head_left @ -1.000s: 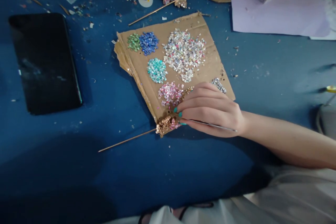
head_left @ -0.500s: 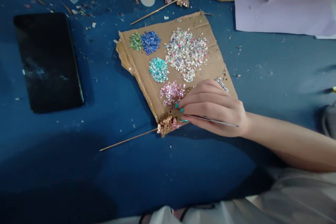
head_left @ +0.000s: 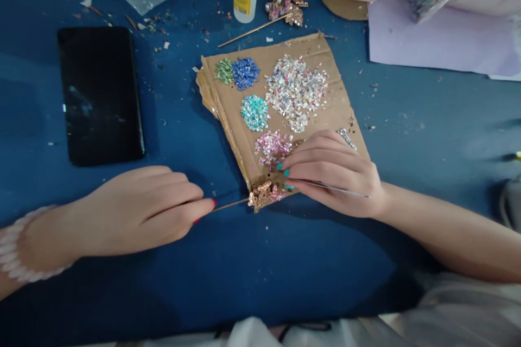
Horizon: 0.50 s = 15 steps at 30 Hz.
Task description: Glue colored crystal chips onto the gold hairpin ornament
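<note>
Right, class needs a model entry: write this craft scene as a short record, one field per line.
left hand: red nails, pinching the shaft of the gold ornamental stick
right hand: teal nails, gripping a slim metal tool, probably tweezers
stick's ornament: gold and pink, at the near corner of the cardboard
chip piles: green, blue, turquoise, pink, mixed pale; others partly hidden
left side: black flat device
beyond the cardboard: yellow-labelled bottle, upright
surface: blue tabletop

Slanted gold hairpin (head_left: 260,194), pink-flowered tip
</note>
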Tool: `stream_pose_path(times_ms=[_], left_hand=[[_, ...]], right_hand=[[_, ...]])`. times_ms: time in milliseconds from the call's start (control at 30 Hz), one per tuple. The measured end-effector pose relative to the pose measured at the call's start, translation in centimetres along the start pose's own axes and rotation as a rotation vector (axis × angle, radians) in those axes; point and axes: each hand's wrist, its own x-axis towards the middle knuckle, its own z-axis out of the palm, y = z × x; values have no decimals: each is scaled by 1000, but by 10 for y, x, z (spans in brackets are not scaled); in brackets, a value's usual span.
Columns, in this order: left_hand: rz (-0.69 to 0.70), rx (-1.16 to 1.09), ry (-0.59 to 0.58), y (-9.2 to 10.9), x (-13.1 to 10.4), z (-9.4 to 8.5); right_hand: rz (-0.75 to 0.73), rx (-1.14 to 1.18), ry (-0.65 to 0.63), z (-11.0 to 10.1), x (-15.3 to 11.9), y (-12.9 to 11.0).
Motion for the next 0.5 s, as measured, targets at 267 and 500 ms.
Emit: stream_pose_path(times_ms=[267,500], left_hand=[[33,15,-133,3,1,-2],[72,19,-173,0,2,0]], right_hand=[[-14,-6,9,0,-1,0],[-12,-6,8,0,-1,-1]])
